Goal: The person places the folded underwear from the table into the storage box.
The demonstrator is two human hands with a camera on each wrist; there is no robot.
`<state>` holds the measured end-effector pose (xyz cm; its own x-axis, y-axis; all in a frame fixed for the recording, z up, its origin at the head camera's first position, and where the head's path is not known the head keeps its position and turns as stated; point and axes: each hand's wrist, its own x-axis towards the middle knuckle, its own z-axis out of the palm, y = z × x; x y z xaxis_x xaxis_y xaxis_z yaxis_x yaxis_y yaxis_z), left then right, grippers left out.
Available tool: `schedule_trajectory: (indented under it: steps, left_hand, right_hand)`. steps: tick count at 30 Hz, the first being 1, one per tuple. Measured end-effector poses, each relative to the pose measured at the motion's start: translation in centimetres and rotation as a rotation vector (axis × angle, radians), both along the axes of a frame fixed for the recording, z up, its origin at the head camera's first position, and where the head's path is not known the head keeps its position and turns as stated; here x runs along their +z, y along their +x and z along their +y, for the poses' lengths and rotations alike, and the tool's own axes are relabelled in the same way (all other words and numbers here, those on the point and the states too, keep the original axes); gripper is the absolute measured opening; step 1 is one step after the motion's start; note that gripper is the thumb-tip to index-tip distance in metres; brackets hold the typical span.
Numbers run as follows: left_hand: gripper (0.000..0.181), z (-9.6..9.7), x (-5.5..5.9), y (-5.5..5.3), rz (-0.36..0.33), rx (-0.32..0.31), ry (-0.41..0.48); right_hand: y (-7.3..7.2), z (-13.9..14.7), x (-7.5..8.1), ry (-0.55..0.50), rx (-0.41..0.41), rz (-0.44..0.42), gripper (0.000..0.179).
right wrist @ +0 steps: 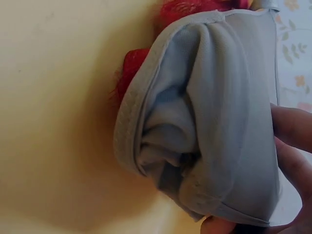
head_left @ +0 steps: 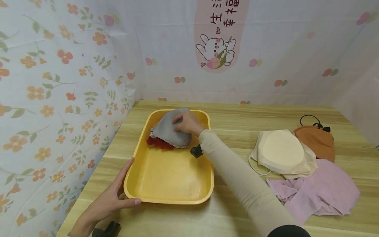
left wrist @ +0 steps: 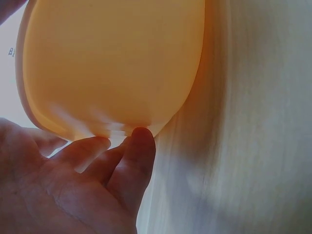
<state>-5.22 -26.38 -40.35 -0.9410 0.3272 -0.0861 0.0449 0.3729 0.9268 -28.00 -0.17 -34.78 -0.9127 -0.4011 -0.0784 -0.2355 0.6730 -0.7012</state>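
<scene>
A yellow plastic tub (head_left: 168, 184) stands on the wooden table. Over its far end, my right hand (head_left: 189, 123) grips a grey cloth cap (head_left: 170, 128). In the right wrist view, the thumb lies at the lower edge of the grey cap (right wrist: 243, 122) and the fingers along its right side; its folded inside faces the camera. Red frilly fabric (head_left: 160, 143) lies in the tub, partly hidden under the cap. My left hand (head_left: 108, 199) spans the tub's near left corner, thumb at the front rim. In the left wrist view, its fingertips (left wrist: 141, 136) touch the tub's outer wall.
On the table's right side lie a beige cloth piece (head_left: 282, 151) with a pale oval panel and cord, a brown cloth piece (head_left: 316, 141) with a black cord, and a pink cloth (head_left: 331, 191). Patterned curtains (head_left: 165, 49) hang behind and to the left.
</scene>
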Motion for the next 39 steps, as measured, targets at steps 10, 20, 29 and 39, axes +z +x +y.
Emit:
schedule_trajectory:
  steps: [10,20,29,39]
  left_hand:
    - [0.111,0.2,0.0,0.0,0.021,-0.011,0.01]
    - [0.109,0.2,-0.1,0.1,0.031,0.001,-0.011]
    - [0.109,0.3,-0.1,0.3,0.024,-0.008,0.001]
    - [0.109,0.4,0.0,0.3,0.035,-0.009,0.003]
  right_hand:
    - [0.1,0.5,-0.2,0.052,0.033,0.019,0.027]
    - [0.1,0.7,-0.2,0.069,0.04,0.042,0.028]
    - [-0.1,2.1,0.5,0.015,0.11,-0.073,0.031]
    - [-0.4,5.2,1.5,-0.139,0.094,-0.115,0.031]
